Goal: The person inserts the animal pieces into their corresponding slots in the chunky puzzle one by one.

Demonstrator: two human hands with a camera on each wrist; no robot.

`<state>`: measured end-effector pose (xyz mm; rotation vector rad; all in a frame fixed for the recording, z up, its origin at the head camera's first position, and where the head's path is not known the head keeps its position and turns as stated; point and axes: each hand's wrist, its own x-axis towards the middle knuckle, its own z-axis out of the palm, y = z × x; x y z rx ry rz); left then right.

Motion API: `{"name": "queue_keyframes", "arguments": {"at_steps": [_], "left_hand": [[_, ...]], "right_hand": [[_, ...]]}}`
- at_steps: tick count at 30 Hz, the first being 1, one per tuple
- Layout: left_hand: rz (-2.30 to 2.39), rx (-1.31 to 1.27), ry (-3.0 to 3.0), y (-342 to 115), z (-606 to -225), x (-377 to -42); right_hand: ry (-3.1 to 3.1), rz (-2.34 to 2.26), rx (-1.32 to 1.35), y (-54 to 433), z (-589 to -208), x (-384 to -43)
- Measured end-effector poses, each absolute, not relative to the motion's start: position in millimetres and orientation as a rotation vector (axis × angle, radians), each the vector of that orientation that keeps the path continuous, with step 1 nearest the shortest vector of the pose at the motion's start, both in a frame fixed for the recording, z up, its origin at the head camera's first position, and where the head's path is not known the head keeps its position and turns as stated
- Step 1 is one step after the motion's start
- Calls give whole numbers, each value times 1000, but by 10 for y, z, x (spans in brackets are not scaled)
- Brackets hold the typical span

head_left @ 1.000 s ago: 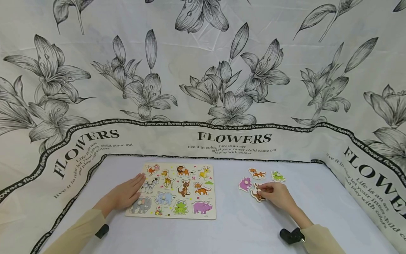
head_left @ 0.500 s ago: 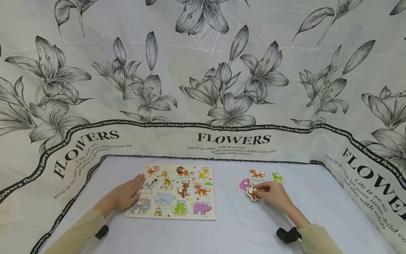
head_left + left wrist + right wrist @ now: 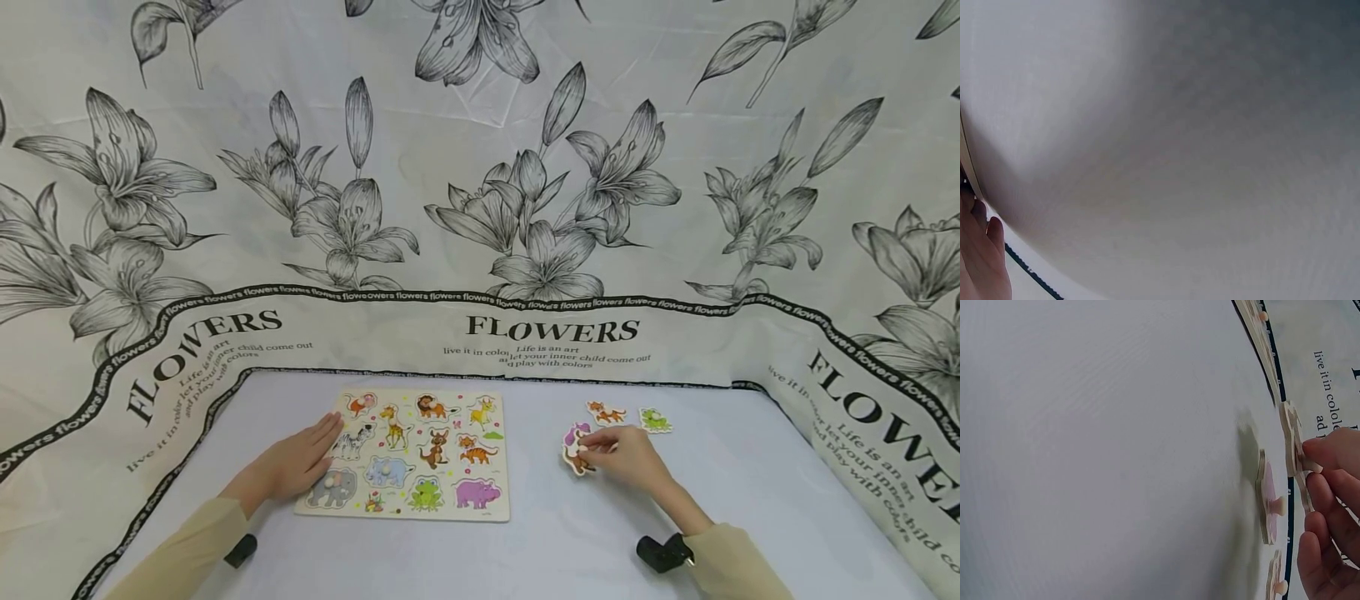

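Note:
My left hand (image 3: 303, 458) rests with fingers extended on the left edge of the wooden animal puzzle board (image 3: 442, 513), partly covering it. Off to the right, my right hand (image 3: 633, 458) pinches the kangaroo puzzle piece (image 3: 577, 462) by its knob. In the right wrist view, that kangaroo piece (image 3: 1291, 437) is held on edge to the camera, raised off the table. A purple hippo piece (image 3: 576, 432) lies under it, partly hidden in the head view. Just behind are a tiger piece (image 3: 604, 412) and a green frog piece (image 3: 656, 420). Only fingers of the left hand (image 3: 982, 250) show in its wrist view.
A white cloth covers the table (image 3: 540, 550). Behind it rises a flower-printed curtain (image 3: 555, 333) with a black border. On the board, a grey elephant (image 3: 333, 492) and a blue hippo (image 3: 386, 473) carry knobs. Black wrist cameras are strapped below both sleeves.
My right hand has carried the kangaroo piece leftward, from right of the purple hippo piece to overlapping it in view. The left hand and the board stay in place.

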<state>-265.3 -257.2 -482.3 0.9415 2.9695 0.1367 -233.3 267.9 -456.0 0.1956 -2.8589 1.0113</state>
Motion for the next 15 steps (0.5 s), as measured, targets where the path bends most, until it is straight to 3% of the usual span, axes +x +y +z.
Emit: {"name": "queue_keyframes", "arguments": {"at_steps": [15], "left_hand": [[128, 937, 2972, -2549, -4793, -2627]], "right_hand": [[-2828, 1065, 325, 2344, -4545, -2450]]}}
